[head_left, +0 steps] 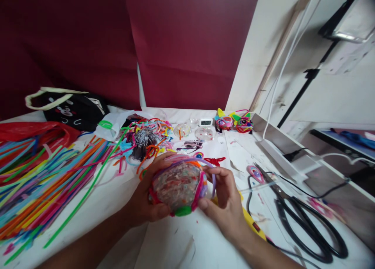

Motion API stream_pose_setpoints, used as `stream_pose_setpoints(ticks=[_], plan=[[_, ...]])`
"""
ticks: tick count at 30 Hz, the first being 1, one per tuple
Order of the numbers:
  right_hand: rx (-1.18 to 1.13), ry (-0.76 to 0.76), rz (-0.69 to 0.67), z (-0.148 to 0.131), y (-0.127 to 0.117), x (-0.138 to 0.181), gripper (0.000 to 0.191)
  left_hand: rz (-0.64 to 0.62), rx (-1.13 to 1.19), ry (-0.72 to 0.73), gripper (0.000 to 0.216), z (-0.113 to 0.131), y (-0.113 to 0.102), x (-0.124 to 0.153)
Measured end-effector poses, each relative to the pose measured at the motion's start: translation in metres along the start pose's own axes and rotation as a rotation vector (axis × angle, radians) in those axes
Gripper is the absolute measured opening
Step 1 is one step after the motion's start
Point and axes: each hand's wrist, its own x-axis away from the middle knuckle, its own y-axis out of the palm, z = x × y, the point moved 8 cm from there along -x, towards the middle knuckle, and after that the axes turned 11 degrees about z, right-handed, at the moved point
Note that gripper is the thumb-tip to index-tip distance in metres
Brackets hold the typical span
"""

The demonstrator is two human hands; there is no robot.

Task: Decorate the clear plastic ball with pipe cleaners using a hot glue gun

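A clear, glue-smeared plastic shell [177, 185], edged with pink, orange and green pipe cleaners, is held over the table in front of me. My left hand [154, 192] wraps round its left side, thumb at the lower edge. At the right edge, my right hand [221, 198] closes its thumb and fingers on a purple pipe cleaner [213, 183] that loops off the shell's rim. Partly hidden behind my right hand lies a yellow tool [253, 224] with a cord, perhaps a glue gun.
Large black-handled scissors [293, 206] lie at right. Many coloured pipe cleaners [58, 183] spread across the left, near a black bag [74, 110]. Behind are clear plastic shells [204, 134], a small digital clock [205, 122] and two colourful decorated masks [234, 122]. Cords run along the right side.
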Motion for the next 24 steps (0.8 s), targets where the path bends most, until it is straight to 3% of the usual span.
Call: stream_pose_setpoints(ticks=[5, 8, 10, 13, 24], plan=[[0.227, -0.161, -0.031, -0.014, -0.009, -0.01, 0.057, 0.008, -0.011, 0.01, 0.065, 0.005, 0.001, -0.005], [0.368, -0.33, -0.083, -0.031, -0.006, -0.014, 0.044, -0.01, 0.013, 0.067, 0.069, 0.01, 0.004, -0.007], [0.409, -0.45, -0.114, -0.043, 0.0, -0.014, 0.036, -0.029, 0.01, 0.104, 0.072, 0.011, 0.005, -0.006], [0.408, -0.579, -0.128, -0.055, 0.006, -0.013, 0.039, -0.039, -0.008, 0.107, 0.073, 0.007, 0.005, -0.004], [0.415, -0.706, -0.141, -0.056, 0.006, -0.007, 0.053, -0.011, 0.095, 0.014, 0.07, 0.0, 0.004, 0.002]])
